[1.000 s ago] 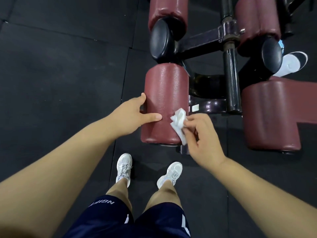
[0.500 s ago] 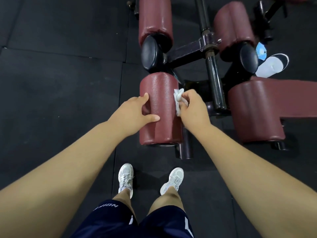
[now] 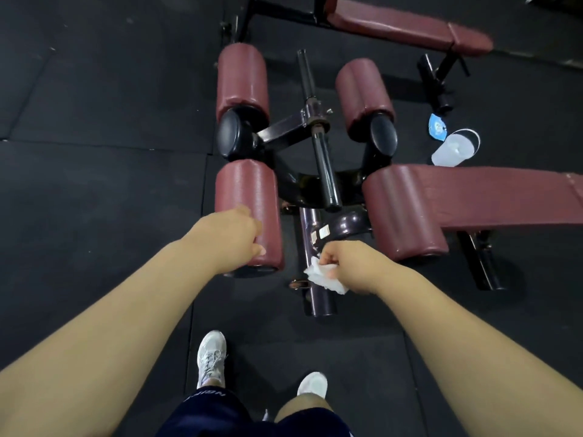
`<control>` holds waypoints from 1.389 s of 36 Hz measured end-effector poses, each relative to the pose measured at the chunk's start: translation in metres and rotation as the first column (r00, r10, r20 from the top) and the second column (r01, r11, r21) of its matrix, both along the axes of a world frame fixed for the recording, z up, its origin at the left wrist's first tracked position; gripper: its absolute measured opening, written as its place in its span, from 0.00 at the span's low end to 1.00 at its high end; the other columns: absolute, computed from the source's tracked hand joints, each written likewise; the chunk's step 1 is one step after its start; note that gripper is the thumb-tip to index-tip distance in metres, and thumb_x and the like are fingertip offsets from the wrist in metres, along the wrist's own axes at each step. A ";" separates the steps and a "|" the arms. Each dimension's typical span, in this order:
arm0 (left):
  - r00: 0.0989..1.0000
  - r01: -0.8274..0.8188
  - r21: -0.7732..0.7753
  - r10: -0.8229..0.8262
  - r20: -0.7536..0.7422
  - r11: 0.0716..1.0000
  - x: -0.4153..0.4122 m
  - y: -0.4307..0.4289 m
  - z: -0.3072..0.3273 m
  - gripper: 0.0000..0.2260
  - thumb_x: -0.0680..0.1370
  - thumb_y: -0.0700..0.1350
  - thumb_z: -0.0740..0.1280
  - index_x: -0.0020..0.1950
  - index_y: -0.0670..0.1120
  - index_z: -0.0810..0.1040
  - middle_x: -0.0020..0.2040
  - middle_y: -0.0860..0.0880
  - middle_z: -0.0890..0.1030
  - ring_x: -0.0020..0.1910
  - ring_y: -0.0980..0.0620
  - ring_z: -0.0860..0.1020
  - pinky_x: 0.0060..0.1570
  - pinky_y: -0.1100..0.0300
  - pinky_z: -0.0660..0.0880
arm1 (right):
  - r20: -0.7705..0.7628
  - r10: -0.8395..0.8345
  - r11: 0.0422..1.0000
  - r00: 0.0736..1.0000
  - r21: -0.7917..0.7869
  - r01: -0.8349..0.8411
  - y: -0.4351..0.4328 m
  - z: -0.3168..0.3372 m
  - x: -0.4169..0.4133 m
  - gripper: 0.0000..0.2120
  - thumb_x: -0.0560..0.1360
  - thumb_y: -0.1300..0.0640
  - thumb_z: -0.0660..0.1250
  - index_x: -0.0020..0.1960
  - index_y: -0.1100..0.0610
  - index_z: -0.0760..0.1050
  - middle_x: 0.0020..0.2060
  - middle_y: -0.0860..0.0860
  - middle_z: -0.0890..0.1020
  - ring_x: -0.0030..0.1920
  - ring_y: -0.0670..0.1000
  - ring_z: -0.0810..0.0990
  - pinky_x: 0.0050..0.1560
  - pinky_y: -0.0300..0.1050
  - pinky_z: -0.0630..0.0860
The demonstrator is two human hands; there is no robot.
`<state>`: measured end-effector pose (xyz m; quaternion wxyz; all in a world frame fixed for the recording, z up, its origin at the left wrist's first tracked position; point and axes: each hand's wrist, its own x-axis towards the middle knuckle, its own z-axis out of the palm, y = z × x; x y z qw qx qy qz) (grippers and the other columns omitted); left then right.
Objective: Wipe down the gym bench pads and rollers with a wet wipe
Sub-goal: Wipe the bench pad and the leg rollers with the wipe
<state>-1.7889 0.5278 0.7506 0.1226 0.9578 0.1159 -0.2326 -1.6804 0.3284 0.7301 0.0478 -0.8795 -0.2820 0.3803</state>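
Observation:
A maroon near-left roller (image 3: pixel 249 197) lies in front of me on the bench frame. My left hand (image 3: pixel 232 238) grips its near end, thumb on top. My right hand (image 3: pixel 350 263) pinches a crumpled white wet wipe (image 3: pixel 325 277) just right of that roller, over the dark frame tube (image 3: pixel 312 247) and off the pad. The near-right roller (image 3: pixel 400 212) joins the long maroon bench pad (image 3: pixel 504 197). Two far rollers, the left one (image 3: pixel 243 80) and the right one (image 3: pixel 362 93), sit beyond the black end caps.
A black bar (image 3: pixel 325 165) sticks up between the rollers. A clear plastic tub (image 3: pixel 454 149) and a blue lid (image 3: pixel 438 127) lie on the black rubber floor by the bench. A second maroon bench (image 3: pixel 407 26) stands at the back. My white shoes are below.
My right hand with the wipe has come off the near-left roller's right side and dropped toward me, over the frame tube. My left hand slid to the roller's near end. The view pulled back.

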 end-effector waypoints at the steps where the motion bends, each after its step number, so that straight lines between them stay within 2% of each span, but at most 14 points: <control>1: 1.000 0.005 0.008 -0.005 -0.006 1.000 0.002 -0.010 0.002 0.17 0.78 0.57 0.61 0.61 0.49 0.75 0.54 0.50 0.71 0.52 0.47 0.75 0.49 0.52 0.75 | 0.018 0.015 1.000 1.000 -0.010 -0.015 -0.009 0.003 0.005 0.10 0.77 0.60 0.61 0.57 0.54 0.75 0.49 0.51 0.77 0.42 0.47 0.72 0.42 0.35 0.70; 4: 1.000 0.013 0.044 -0.012 -0.029 0.999 0.009 -0.042 0.005 0.18 0.78 0.58 0.60 0.62 0.49 0.74 0.57 0.49 0.73 0.55 0.46 0.74 0.50 0.52 0.74 | 0.063 0.157 0.987 0.986 -0.045 -0.154 -0.044 0.007 0.022 0.12 0.78 0.61 0.59 0.59 0.59 0.75 0.42 0.51 0.77 0.35 0.46 0.70 0.32 0.33 0.65; 7: 0.999 -0.019 0.015 0.020 -0.051 1.000 0.020 -0.075 0.004 0.20 0.78 0.58 0.61 0.66 0.50 0.71 0.62 0.49 0.72 0.59 0.46 0.73 0.54 0.51 0.74 | 0.112 0.199 0.979 0.974 -0.057 -0.194 -0.079 0.012 0.038 0.14 0.77 0.63 0.61 0.61 0.55 0.74 0.52 0.51 0.79 0.42 0.49 0.73 0.31 0.31 0.64; 10: 0.998 -0.024 -0.012 0.023 -0.051 1.000 0.033 -0.109 -0.002 0.21 0.78 0.58 0.61 0.67 0.51 0.70 0.62 0.49 0.72 0.59 0.48 0.73 0.53 0.53 0.73 | 0.137 0.160 0.985 0.978 -0.094 -0.148 -0.115 0.013 0.057 0.14 0.77 0.62 0.62 0.61 0.51 0.73 0.54 0.51 0.78 0.43 0.51 0.75 0.27 0.32 0.62; 12: 0.998 -0.030 -0.032 0.028 -0.055 0.999 0.042 -0.130 -0.006 0.20 0.77 0.59 0.61 0.66 0.51 0.70 0.62 0.50 0.72 0.59 0.48 0.73 0.51 0.55 0.72 | 0.165 0.118 0.991 0.979 -0.085 -0.105 -0.136 0.015 0.069 0.14 0.76 0.62 0.63 0.58 0.50 0.74 0.54 0.50 0.79 0.45 0.51 0.78 0.30 0.34 0.66; 15: 0.998 -0.050 -0.079 0.046 -0.052 0.996 0.054 -0.156 -0.010 0.20 0.76 0.59 0.62 0.65 0.52 0.71 0.61 0.50 0.73 0.58 0.49 0.74 0.54 0.54 0.73 | 0.191 0.058 0.998 0.980 -0.015 -0.056 -0.163 0.019 0.086 0.13 0.75 0.63 0.62 0.54 0.48 0.75 0.52 0.49 0.77 0.46 0.50 0.78 0.38 0.39 0.72; 19: 0.994 -0.093 -0.144 0.084 -0.069 0.985 0.073 -0.178 -0.013 0.20 0.76 0.59 0.63 0.66 0.53 0.71 0.62 0.52 0.73 0.59 0.51 0.74 0.56 0.55 0.73 | 0.199 -0.035 0.993 0.979 0.117 0.011 -0.183 0.024 0.110 0.12 0.73 0.63 0.62 0.45 0.45 0.74 0.50 0.46 0.77 0.44 0.48 0.77 0.36 0.40 0.74; 23: 0.989 -0.140 -0.195 0.129 -0.067 0.971 0.100 -0.184 -0.013 0.20 0.76 0.58 0.63 0.65 0.52 0.72 0.62 0.52 0.74 0.58 0.51 0.74 0.57 0.54 0.73 | 0.131 -0.097 0.966 0.987 0.249 0.062 -0.189 0.033 0.134 0.08 0.75 0.60 0.64 0.48 0.49 0.76 0.47 0.44 0.78 0.45 0.45 0.76 0.42 0.37 0.71; 27: 0.981 -0.187 -0.282 0.193 -0.007 0.941 0.136 -0.182 -0.019 0.17 0.77 0.56 0.64 0.62 0.50 0.74 0.58 0.51 0.77 0.55 0.51 0.75 0.57 0.54 0.73 | 0.047 -0.135 0.940 0.990 0.323 0.113 -0.187 0.034 0.158 0.07 0.75 0.58 0.65 0.46 0.46 0.76 0.45 0.41 0.78 0.42 0.40 0.74 0.38 0.33 0.66; 32: 0.951 -0.236 -0.389 0.295 0.097 0.890 0.186 -0.177 -0.034 0.24 0.79 0.52 0.61 0.74 0.48 0.62 0.71 0.47 0.66 0.66 0.48 0.70 0.65 0.55 0.66 | 0.036 -0.219 0.903 0.975 0.386 0.189 -0.178 0.032 0.190 0.06 0.76 0.58 0.66 0.46 0.47 0.78 0.41 0.39 0.78 0.42 0.39 0.75 0.38 0.32 0.66; 35: 0.931 -0.260 -0.444 0.345 0.121 0.858 0.208 -0.174 -0.040 0.25 0.81 0.48 0.60 0.76 0.46 0.58 0.74 0.48 0.61 0.70 0.50 0.65 0.69 0.58 0.62 | 0.062 -0.298 0.876 0.953 0.413 0.247 -0.166 0.028 0.211 0.05 0.76 0.58 0.65 0.47 0.48 0.77 0.40 0.40 0.76 0.40 0.39 0.73 0.36 0.32 0.65; 40: 0.886 -0.307 -0.430 0.420 0.198 0.849 0.227 -0.163 -0.046 0.16 0.79 0.47 0.62 0.66 0.47 0.71 0.61 0.48 0.73 0.58 0.50 0.73 0.58 0.60 0.68 | 0.141 -0.369 0.833 0.919 0.488 0.260 -0.134 0.011 0.237 0.06 0.77 0.59 0.63 0.48 0.51 0.77 0.44 0.43 0.77 0.41 0.41 0.73 0.39 0.34 0.66; 43: 0.875 -0.322 -0.454 0.444 0.192 0.831 0.231 -0.158 -0.046 0.14 0.77 0.50 0.66 0.61 0.48 0.74 0.57 0.51 0.75 0.55 0.52 0.74 0.58 0.58 0.71 | 0.167 -0.389 0.805 0.906 0.540 0.246 -0.111 -0.002 0.248 0.07 0.78 0.61 0.62 0.51 0.54 0.78 0.48 0.47 0.76 0.44 0.43 0.72 0.44 0.35 0.65; 50: 0.846 -0.379 -0.472 0.504 0.172 0.796 0.230 -0.164 -0.051 0.12 0.75 0.51 0.68 0.56 0.47 0.77 0.52 0.50 0.75 0.47 0.52 0.76 0.53 0.57 0.73 | 0.250 -0.219 0.812 0.943 0.583 0.034 -0.083 -0.029 0.264 0.13 0.77 0.64 0.59 0.57 0.57 0.79 0.48 0.49 0.71 0.46 0.46 0.70 0.43 0.23 0.62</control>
